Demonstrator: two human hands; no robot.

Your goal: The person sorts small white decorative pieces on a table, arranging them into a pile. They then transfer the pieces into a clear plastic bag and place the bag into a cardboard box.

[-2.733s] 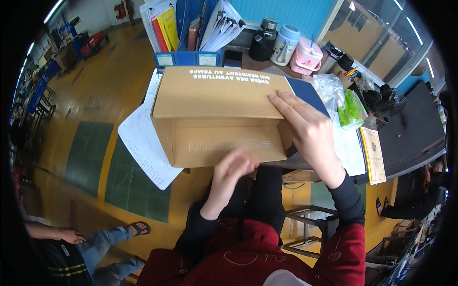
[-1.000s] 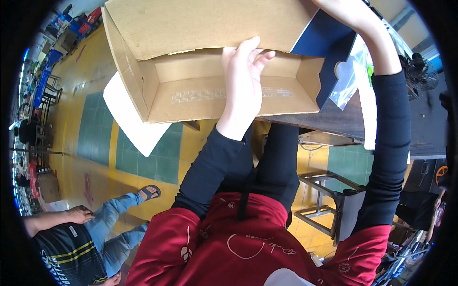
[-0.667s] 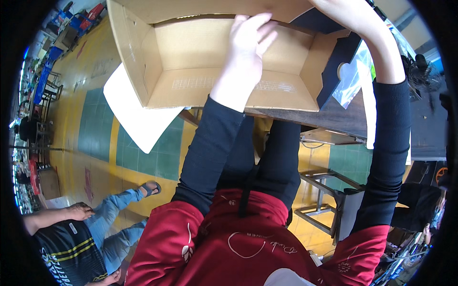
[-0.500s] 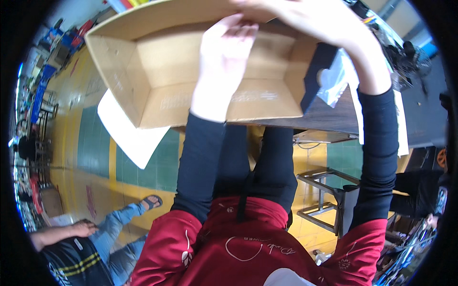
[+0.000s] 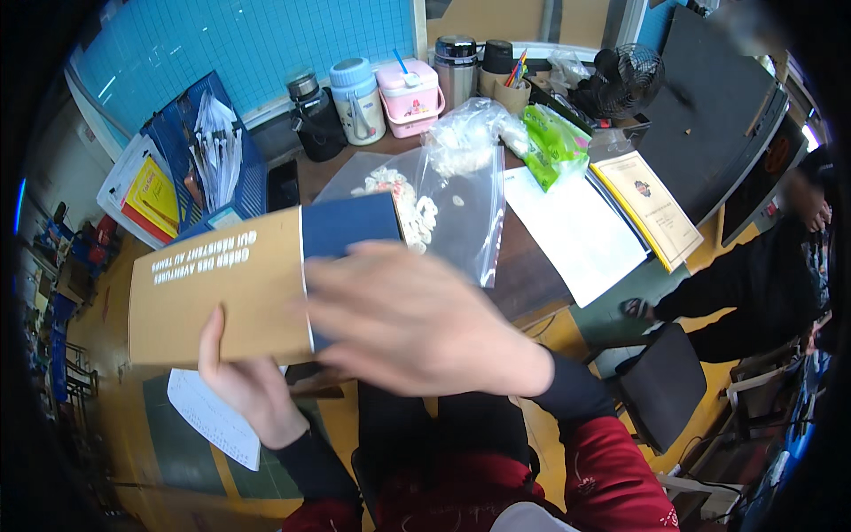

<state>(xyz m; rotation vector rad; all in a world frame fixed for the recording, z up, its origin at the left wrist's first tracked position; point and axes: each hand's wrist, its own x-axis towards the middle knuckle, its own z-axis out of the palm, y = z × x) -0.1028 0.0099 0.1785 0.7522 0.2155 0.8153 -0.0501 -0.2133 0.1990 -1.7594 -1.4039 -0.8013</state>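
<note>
A cardboard box (image 5: pixel 217 293), brown with a dark blue end and white print, is held up at the left, above the near side of the table. Its lid appears closed in this view. Beneath its lower edge, my left hand (image 5: pixel 253 390) grips it with the thumb up against the brown face; the other fingers are hidden behind. My right hand (image 5: pixel 417 324) is blurred, its fingers stretched out flat across the blue part of the box. Small white pieces (image 5: pixel 417 213) lie on a clear plastic bag (image 5: pixel 479 230) just beyond the box.
Along the back stand a pink container (image 5: pixel 412 106), a light blue bottle (image 5: pixel 357 106) and a dark flask (image 5: pixel 316 124). A blue file rack (image 5: pixel 244 168) is at the left. Papers (image 5: pixel 581 239), a booklet (image 5: pixel 651 199) and a fan (image 5: pixel 629 80) are at the right. Another person (image 5: pixel 753 275) is there.
The open box has been closed and turned, so its printed outside now shows. My left hand went from inside it to its lower edge; my right came down onto the blue part.
</note>
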